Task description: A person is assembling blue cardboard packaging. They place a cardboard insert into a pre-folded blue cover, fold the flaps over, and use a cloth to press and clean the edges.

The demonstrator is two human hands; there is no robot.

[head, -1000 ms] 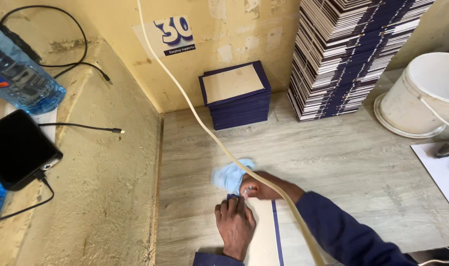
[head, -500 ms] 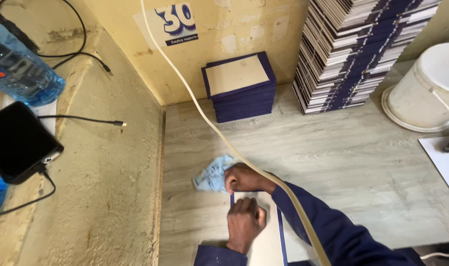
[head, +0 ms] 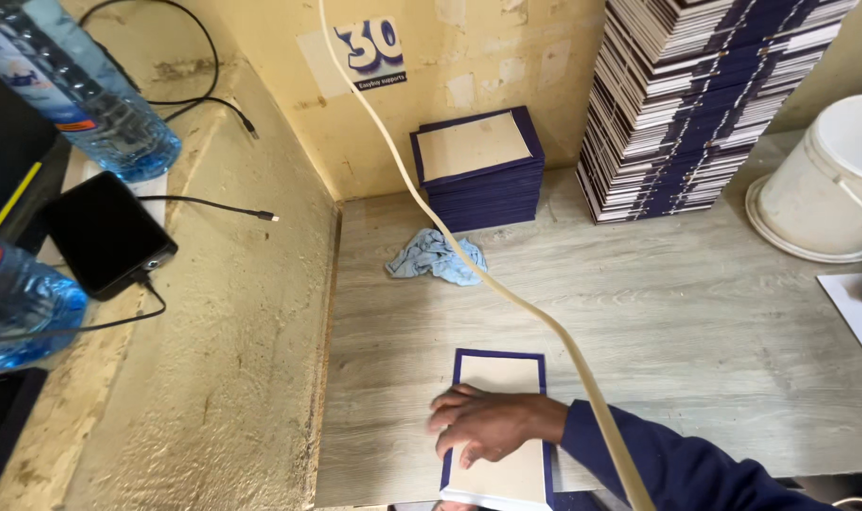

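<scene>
A flat book cover (head: 500, 374), pale board with a navy border, lies on the wooden table (head: 696, 322) near its front edge. My right hand (head: 488, 426), in a dark blue sleeve, lies palm down on the cover with its fingers spread and holds nothing. A crumpled light blue cloth (head: 438, 257) rests on the table behind the cover, apart from the hand. My left hand is out of sight below the frame.
A small stack of navy covers (head: 476, 156) and a tall stack (head: 705, 104) stand against the back wall. A white bucket (head: 828, 180) is at the right. A cream hose (head: 450, 227) crosses the view. A phone (head: 105, 232) and water bottles (head: 100, 104) sit on the left ledge.
My right hand has let go of the blue cloth and moved back onto the cover. The cloth now lies alone farther back. My left hand has dropped out of view.
</scene>
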